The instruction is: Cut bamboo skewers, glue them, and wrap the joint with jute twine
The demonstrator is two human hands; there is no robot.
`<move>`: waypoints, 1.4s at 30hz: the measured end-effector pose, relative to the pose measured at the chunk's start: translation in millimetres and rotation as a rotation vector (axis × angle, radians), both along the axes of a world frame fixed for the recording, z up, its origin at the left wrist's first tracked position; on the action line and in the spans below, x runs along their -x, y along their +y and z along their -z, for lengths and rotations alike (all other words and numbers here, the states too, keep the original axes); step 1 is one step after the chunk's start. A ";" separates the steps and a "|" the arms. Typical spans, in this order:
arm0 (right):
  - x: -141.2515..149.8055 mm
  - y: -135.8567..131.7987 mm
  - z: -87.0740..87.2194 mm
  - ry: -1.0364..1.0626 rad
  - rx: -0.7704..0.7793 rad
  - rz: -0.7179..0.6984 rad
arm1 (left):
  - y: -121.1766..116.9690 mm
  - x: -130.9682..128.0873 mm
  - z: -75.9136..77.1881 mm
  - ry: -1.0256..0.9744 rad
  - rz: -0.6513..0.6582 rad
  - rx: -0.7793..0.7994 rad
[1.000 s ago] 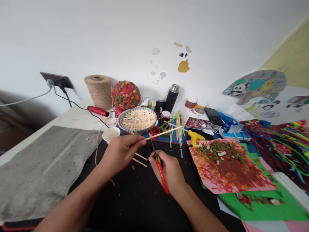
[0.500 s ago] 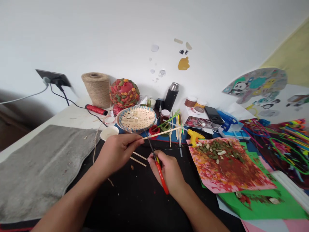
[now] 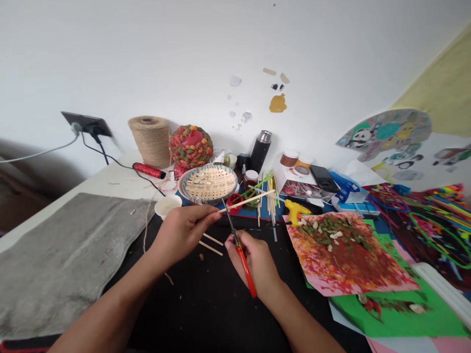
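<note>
White wall (image 3: pixel 184 59) is standing beyond a black mat (image 3: pixel 206 304). Nearer than a woven basket (image 3: pixel 221 184), the left hand (image 3: pixel 184 228) is pinching a pale stick (image 3: pixel 250 200); the right hand (image 3: pixel 262 262), curled, is gripping red-handled scissors (image 3: pixel 246 273), blades crossing the stick.

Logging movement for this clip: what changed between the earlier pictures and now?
Nothing visibly changed beyond a slight camera shift. The left hand still grips the pale stick; the right hand still holds the red-handled scissors, blades at the stick.
</note>
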State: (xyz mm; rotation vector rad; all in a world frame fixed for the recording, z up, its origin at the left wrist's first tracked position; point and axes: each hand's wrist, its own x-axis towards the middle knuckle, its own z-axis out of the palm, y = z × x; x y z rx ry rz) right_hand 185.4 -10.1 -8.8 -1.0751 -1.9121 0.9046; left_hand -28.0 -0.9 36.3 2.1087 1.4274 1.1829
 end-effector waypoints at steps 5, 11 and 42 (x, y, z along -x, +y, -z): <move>2.6 -2.7 -1.8 -0.059 -0.050 0.007 | 4.6 13.9 -7.0 -0.219 0.169 0.297; 3.1 -0.4 0.5 -0.048 -0.024 0.018 | 7.4 9.5 -4.2 -0.250 0.168 0.346; 0.1 0.9 2.6 0.157 0.279 -0.060 | -6.3 -2.8 4.6 0.555 -0.227 -0.598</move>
